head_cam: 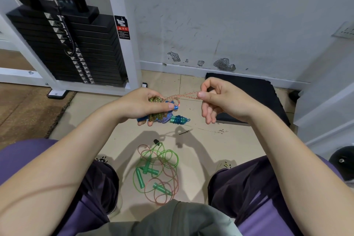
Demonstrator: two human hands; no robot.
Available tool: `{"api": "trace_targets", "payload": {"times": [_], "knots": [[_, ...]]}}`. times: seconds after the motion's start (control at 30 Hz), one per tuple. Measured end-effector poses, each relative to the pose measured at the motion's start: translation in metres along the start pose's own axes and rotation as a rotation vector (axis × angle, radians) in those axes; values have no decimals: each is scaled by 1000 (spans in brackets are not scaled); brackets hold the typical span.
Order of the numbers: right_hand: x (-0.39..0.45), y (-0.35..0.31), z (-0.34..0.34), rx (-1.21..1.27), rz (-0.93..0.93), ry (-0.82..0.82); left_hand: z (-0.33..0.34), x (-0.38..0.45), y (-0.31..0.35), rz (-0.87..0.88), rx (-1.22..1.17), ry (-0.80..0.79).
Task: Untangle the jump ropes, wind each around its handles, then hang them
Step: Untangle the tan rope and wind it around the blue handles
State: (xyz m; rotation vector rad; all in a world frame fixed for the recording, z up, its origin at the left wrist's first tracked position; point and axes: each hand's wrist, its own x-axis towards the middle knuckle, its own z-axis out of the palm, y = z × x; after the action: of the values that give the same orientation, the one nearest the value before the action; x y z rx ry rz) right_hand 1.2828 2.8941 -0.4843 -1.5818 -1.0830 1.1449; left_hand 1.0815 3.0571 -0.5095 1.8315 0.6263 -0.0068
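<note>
Head view: the left hand (142, 104) is wrapped around a blue-handled rope bundle (159, 110) with yellowish-green cord wound about its handles, held above the tiled floor (210, 149). The right hand (216, 99) pinches a loop of pale pink cord (183, 96) between thumb and forefinger; the cord runs back to the bundle. The hands are near each other but apart. A wound bundle with teal handles (178, 119) lies on the floor beyond, possibly purple cord. A tangle of green and pink ropes (157, 172) with green handles lies between the person's knees.
</note>
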Motion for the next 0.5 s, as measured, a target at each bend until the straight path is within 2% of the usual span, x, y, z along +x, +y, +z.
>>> {"api": "trace_targets", "payload": {"times": [0.33, 0.5], "knots": [[-2, -3, -6, -39, -74, 81, -4, 5, -4, 6, -26, -1], [-1, -2, -7, 84, -124, 176, -2, 7, -5, -4, -16, -9]]}}
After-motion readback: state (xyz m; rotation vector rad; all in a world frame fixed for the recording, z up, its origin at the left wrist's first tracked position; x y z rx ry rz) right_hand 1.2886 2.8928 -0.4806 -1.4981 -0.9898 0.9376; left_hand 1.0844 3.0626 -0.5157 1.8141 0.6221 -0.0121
